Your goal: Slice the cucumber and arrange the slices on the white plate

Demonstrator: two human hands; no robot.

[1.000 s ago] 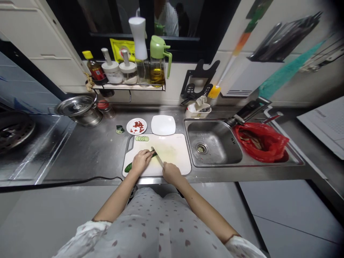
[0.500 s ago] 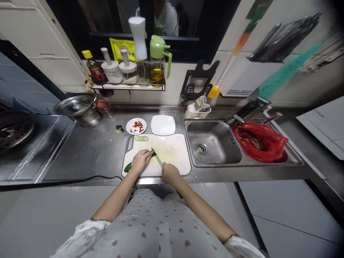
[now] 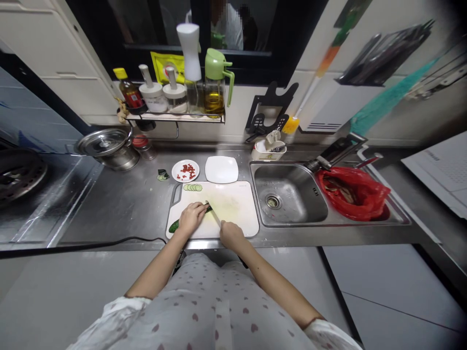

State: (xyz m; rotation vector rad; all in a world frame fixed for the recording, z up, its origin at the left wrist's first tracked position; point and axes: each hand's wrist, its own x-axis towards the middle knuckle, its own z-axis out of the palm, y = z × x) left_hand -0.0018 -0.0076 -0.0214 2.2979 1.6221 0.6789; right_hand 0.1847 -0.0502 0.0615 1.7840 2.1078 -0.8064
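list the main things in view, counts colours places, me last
counter: 1, grey, mid-picture
board: 1, white, on counter
cucumber: 1, green, on board
slices: several, pale green, board's far left
knife: 1, silvery, over board
round plate: 1, white, beyond board
pieces: several, red, on round plate
squarish plate: 1, white, beside round plate
scraps: several, green, left of round plate
pot: 1, silver, counter's left
uncovered basin: 1, silver, right of board
bag: 1, red, right of uncovered basin
shelf: 1, whitish, above counter
oil dispenser: 1, green-topped, on shelf
spray bottle: 1, white-topped, on shelf
jars: 2, white-lidded, on shelf
sauce bottle: 1, yellow-capped, on shelf
left hand: 1, bare, on cucumber
right hand: 1, bare, holding knife
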